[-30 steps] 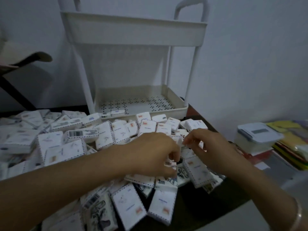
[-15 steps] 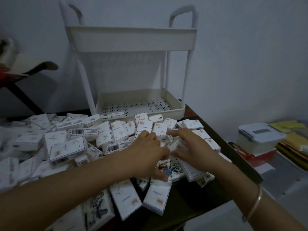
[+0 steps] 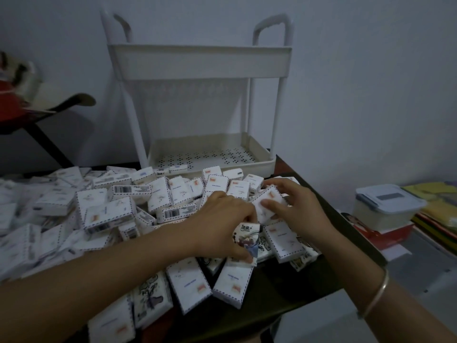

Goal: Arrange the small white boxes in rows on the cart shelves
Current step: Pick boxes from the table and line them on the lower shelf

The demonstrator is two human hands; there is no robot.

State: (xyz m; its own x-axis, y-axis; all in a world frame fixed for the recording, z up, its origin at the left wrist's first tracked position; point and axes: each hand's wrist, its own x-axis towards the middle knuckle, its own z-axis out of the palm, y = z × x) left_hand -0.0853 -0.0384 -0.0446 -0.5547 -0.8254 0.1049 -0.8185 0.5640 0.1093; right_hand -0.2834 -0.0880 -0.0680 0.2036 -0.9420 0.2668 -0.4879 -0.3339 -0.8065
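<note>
Gathering boxes (image 3: pixel 118 209) for the cart (image 3: pixel 259 167)
Left hand (image 3: pixel 222 224) grips a small stack (image 3: pixel 247 240); right hand (image 3: pixel 296 211) fingers pinch one box (image 3: pixel 263 198) beside it, likely to load several together

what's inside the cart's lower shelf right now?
Lower shelf: only its perforated floor shows, with no small white boxes visible on it. The front strip is hidden behind the front wall and the boxes heaped before it.

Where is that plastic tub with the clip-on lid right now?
In the head view, the plastic tub sits far right, beyond the edge of the dark table, atop a red box and beside a stack of yellow folders.
</note>
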